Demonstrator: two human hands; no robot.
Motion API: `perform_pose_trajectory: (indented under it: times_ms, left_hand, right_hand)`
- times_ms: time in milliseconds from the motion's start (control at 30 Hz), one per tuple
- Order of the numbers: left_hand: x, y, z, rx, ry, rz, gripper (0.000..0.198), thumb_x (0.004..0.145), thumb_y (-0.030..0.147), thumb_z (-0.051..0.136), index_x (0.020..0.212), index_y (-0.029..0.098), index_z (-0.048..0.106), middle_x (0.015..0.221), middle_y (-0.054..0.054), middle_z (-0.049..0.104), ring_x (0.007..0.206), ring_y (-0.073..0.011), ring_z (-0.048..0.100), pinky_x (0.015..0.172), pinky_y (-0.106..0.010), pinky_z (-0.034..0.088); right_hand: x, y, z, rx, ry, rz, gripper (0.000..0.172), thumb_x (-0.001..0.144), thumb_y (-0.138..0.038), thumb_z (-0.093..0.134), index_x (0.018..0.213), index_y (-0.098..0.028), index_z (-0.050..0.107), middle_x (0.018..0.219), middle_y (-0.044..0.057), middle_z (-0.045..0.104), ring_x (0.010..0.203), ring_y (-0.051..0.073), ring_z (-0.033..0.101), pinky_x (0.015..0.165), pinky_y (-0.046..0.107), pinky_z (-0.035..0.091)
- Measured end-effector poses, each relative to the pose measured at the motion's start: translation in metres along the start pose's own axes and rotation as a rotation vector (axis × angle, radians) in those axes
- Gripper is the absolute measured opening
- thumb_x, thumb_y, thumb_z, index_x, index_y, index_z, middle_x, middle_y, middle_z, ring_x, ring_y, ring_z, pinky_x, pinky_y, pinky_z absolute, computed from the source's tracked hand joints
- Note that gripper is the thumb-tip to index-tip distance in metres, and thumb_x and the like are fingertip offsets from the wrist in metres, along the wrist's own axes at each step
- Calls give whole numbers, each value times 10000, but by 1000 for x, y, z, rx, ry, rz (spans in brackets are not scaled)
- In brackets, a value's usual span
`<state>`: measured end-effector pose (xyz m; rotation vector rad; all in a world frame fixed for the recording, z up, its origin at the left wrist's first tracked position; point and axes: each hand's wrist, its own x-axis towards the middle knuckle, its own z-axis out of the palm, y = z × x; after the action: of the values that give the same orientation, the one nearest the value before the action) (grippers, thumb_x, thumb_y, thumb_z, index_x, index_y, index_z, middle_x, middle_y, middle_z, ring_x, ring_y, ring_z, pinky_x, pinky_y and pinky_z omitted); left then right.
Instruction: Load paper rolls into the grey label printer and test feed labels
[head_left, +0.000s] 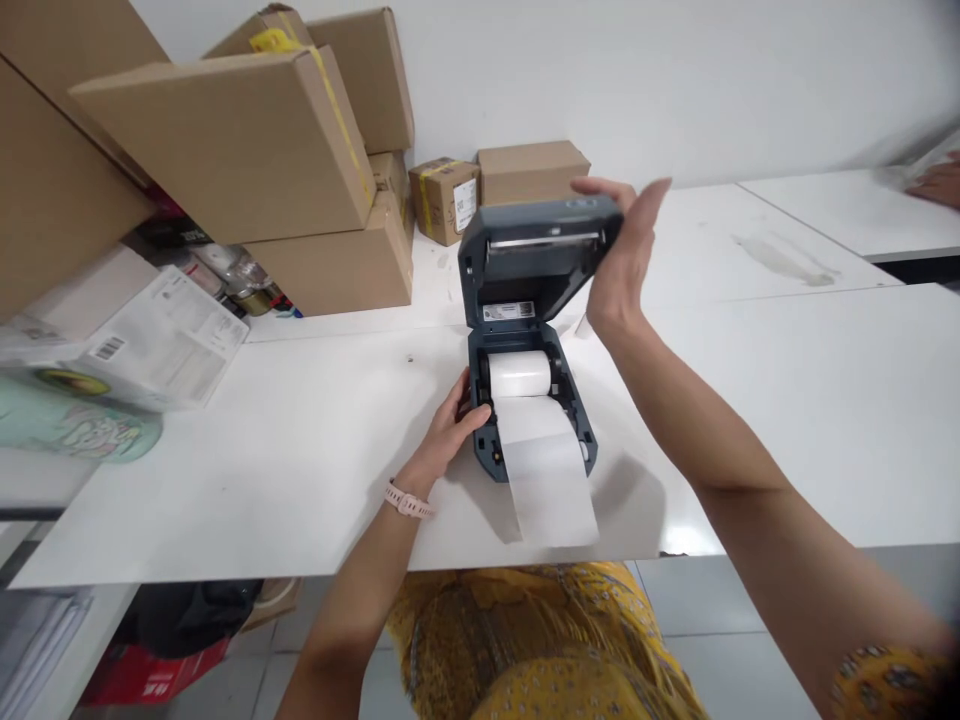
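A dark grey label printer (481, 440) stands on the white table with its lid (538, 215) raised. Inside it lies a white label roll (519, 374), and a strip of labels (551, 485) runs out over the front towards the table edge. My left hand (448, 430) holds the left side of the printer base, thumb on the rim. At the lid's right edge is my right hand (626, 255), gripping it with the palm against the side; its far fingers are partly hidden behind the lid.
Stacked cardboard boxes (225, 140) fill the back left, with two smaller boxes (532, 172) behind the printer. A white carton (169, 335) and a green bottle (112, 425) lie at the left. The table's front edge is close to my body.
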<state>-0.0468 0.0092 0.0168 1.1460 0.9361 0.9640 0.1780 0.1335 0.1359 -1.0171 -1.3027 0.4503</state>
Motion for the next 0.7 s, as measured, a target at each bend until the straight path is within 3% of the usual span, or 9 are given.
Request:
perform_pose_trajectory:
  times_ms: [167, 267, 333, 400, 467, 500, 567, 633, 700]
  left_hand:
    - [2, -5, 0, 24, 32, 22, 962, 873, 550, 783, 1679, 281, 331, 1743, -68, 387, 1616, -396, 339, 1316, -516, 339]
    - [2, -4, 0, 20, 40, 29, 945, 871, 551, 783, 1669, 283, 354, 1731, -66, 409, 1613, -391, 346, 1320, -513, 330]
    - [1, -3, 1, 21, 43, 32, 947, 870, 554, 783, 1668, 277, 355, 1713, -74, 441, 1607, -393, 356, 1318, -518, 330]
    - [0, -2, 2, 23, 40, 31, 949, 873, 546, 781, 1670, 269, 348, 1704, -82, 454, 1600, -394, 368, 1313, -519, 336]
    - [0, -2, 4, 28, 47, 34, 927, 881, 541, 772, 1665, 269, 358, 1710, -83, 443, 1589, -389, 389, 1303, -513, 353]
    - [1, -2, 5, 32, 63, 39, 905, 885, 541, 768, 1654, 268, 377, 1711, -84, 442, 1582, -384, 402, 1295, -507, 365]
    - [5, -4, 6, 43, 135, 51, 828, 893, 549, 753, 1606, 251, 455, 1684, -96, 481, 1558, -375, 439, 1273, -494, 393]
    - [10, -5, 7, 55, 226, 56, 750, 889, 553, 752, 1528, 221, 546, 1622, -122, 553, 1514, -372, 494, 1240, -491, 426]
    - [14, -4, 8, 65, 279, 59, 734, 861, 549, 777, 1477, 199, 588, 1580, -149, 588, 1448, -377, 555, 1194, -502, 464]
  right_hand:
    - [65, 17, 25, 27, -155, 236, 1168, 883, -775, -195, 1522, -58, 468, 1368, 132, 682, 1304, 242, 669, 1146, 423, 512]
    - [77, 22, 28, -29, -228, 282, 1107, 915, -792, -149, 1598, -89, 365, 1492, 164, 617, 1358, 253, 624, 1172, 457, 508]
    - [61, 18, 22, -130, -132, 135, 994, 971, -796, -44, 1610, -135, 333, 1581, 159, 537, 1431, 249, 560, 1208, 466, 479]
    - [28, 13, 10, -221, 76, -151, 811, 1043, -763, 137, 1566, -192, 378, 1588, 144, 509, 1431, 240, 552, 1198, 458, 487]
    - [-14, 11, -4, -256, 229, -395, 526, 1099, -630, 341, 1407, -249, 530, 1394, 139, 634, 1259, 221, 637, 1101, 421, 543]
    - [-33, 12, -11, -307, 148, -472, 394, 1116, -542, 380, 1286, -277, 617, 1219, 121, 709, 1157, 227, 663, 1051, 429, 551]
    - [-63, 19, -21, -385, -245, -531, 345, 1102, -473, 429, 1189, -259, 685, 1078, 101, 763, 1049, 260, 707, 951, 454, 571]
    - [-75, 26, -24, -492, -711, -452, 402, 1059, -486, 503, 1302, -216, 677, 1176, 123, 786, 1092, 313, 725, 948, 486, 567]
    - [-72, 28, -21, -630, -1043, -340, 589, 1003, -543, 583, 1469, -182, 589, 1322, 168, 753, 1179, 386, 707, 1007, 546, 537]
